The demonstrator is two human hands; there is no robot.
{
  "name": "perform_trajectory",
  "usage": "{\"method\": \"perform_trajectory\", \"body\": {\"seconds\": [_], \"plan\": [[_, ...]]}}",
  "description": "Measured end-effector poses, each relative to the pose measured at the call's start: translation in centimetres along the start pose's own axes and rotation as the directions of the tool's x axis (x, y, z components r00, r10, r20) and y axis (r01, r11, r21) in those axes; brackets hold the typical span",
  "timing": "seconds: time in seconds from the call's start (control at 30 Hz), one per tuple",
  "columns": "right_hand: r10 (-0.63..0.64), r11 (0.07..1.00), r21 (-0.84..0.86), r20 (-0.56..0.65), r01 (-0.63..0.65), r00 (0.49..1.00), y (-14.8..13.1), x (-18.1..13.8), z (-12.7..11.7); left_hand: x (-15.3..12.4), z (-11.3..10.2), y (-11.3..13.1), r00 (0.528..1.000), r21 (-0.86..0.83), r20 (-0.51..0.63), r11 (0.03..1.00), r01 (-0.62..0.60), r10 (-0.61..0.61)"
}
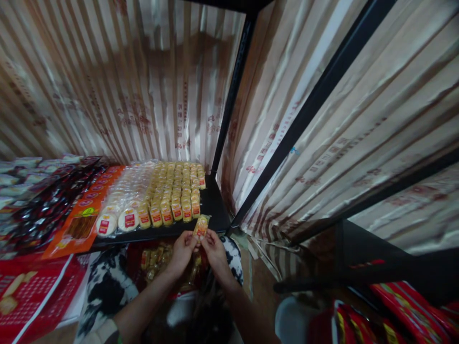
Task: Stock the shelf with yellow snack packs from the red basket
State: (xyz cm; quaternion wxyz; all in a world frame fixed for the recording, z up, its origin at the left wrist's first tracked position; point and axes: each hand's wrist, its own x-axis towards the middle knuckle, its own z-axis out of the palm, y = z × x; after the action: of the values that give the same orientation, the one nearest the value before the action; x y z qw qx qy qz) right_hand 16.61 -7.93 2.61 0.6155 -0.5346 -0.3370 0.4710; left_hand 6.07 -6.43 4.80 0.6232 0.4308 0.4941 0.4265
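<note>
Between my left hand [183, 248] and my right hand [214, 248] is a small yellow wrapped snack pack [201, 226] with a red label. Thumbs and fingers of both hands pinch its lower end, and it tilts upward just in front of the black shelf [215, 205]. Rows of similar yellow snack packs [176, 196] stand on the shelf beyond my hands. Below my forearms, a red container holds more yellow packs [158, 260], partly hidden by my arms.
Left of the rows lie round white packs [128, 219], an orange packet [83, 224] and dark shiny packets [50, 205]. A black post [233, 100] rises at the shelf corner, with striped curtains [150, 81] behind. Red packages [405, 306] sit at lower right; a red printed bag [32, 296] at lower left.
</note>
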Motion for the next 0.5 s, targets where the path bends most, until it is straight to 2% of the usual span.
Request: {"method": "perform_trajectory", "body": {"seconds": [0.1, 0.27, 0.4, 0.5], "plan": [[-0.059, 0.998, -0.027, -0.049, 0.057, 0.997, -0.4, 1.4, -0.4, 1.3, 1.5, 0.7, 1.0, -0.008, 0.014, 1.0, 0.003, -0.003], [-0.184, 0.977, -0.135, -0.138, 0.165, 0.973, -1.6, 4.9, -1.4, 2.5, 3.5, 1.7, 0.994, 0.077, -0.093, 0.996, -0.047, 0.054], [-0.229, 0.962, -0.19, -0.172, 0.196, 0.958, -1.6, 8.4, -1.6, 3.6, 5.2, 2.7, 0.98, 0.13, -0.005, 0.972, -0.195, 0.197], [-0.219, 0.963, -0.2, -0.185, 0.182, 0.958, -1.4, 10.9, -1.3, 5.8, 6.5, 3.2, 0.971, 0.128, 0.038, 0.962, -0.239, 0.236]]}}
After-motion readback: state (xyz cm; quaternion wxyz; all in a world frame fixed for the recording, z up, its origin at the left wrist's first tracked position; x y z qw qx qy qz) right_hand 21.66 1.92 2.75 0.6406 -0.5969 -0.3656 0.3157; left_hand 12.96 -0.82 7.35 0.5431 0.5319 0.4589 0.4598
